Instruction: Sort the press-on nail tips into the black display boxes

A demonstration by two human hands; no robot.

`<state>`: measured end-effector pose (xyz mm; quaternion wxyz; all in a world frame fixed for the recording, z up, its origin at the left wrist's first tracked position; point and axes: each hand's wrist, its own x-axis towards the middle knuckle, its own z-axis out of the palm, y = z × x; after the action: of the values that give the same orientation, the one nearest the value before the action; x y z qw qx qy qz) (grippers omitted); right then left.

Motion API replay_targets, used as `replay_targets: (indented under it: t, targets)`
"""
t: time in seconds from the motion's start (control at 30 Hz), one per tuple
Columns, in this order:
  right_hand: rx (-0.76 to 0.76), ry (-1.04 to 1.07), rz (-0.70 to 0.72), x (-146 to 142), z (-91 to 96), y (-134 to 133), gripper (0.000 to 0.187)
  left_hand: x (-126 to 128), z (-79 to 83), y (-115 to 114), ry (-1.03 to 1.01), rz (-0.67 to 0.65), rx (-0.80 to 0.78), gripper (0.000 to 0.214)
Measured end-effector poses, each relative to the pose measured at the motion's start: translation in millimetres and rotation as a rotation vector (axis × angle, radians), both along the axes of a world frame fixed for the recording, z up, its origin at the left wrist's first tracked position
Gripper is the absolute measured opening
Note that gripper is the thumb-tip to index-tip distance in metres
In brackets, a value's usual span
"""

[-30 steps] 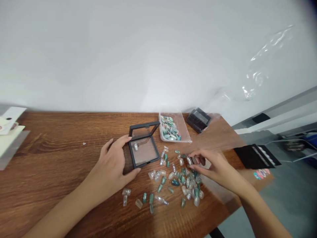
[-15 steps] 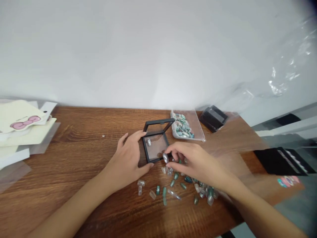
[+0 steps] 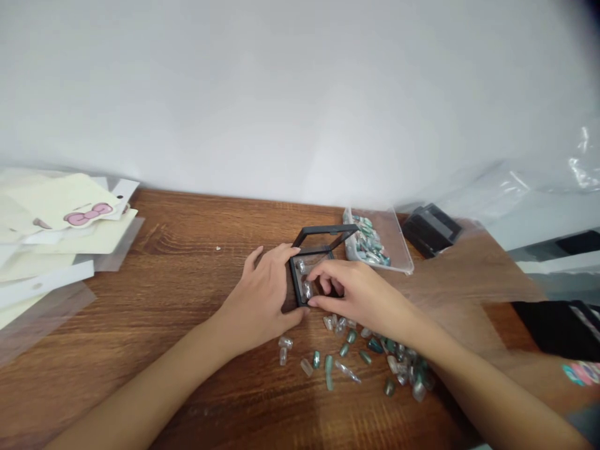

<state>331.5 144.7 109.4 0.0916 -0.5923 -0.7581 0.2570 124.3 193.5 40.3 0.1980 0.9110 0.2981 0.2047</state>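
A small black-framed display case [image 3: 295, 284] stands with its lid tilted up on the wooden table. My left hand [image 3: 261, 292] grips its left side, forefinger at the hinge corner and thumb at the near corner. Between the thumb and forefinger of my right hand [image 3: 360, 292] is a silvery press-on nail [image 3: 307, 290], down on the case's clear film. Another silvery nail [image 3: 300, 267] lies just beyond it inside the case. My right hand hides the right part of the case. Loose green and clear nails [image 3: 351, 337] are scattered in front of the case.
A clear plastic box [image 3: 407, 253] with many green and silver nails stands behind my right hand. Beside it is a black box [image 3: 431, 230]. Cards with a pink bow [image 3: 89, 215] and clear sleeves lie at the left. Transparent plastic sheeting [image 3: 469, 278] covers the right side.
My right hand has brought the silvery nail from the case's near edge into the case, close to the first nail. My left hand keeps its hold. The view has shifted slightly left.
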Motion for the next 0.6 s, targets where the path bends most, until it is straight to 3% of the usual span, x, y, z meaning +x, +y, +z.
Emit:
replay_targets:
  t: [0.6]
  targets:
    - [-0.041,0.089,-0.030,3.0,-4.0,3.5,0.022,-0.2,2.1,0.1,0.003,-0.004,0.001,0.078]
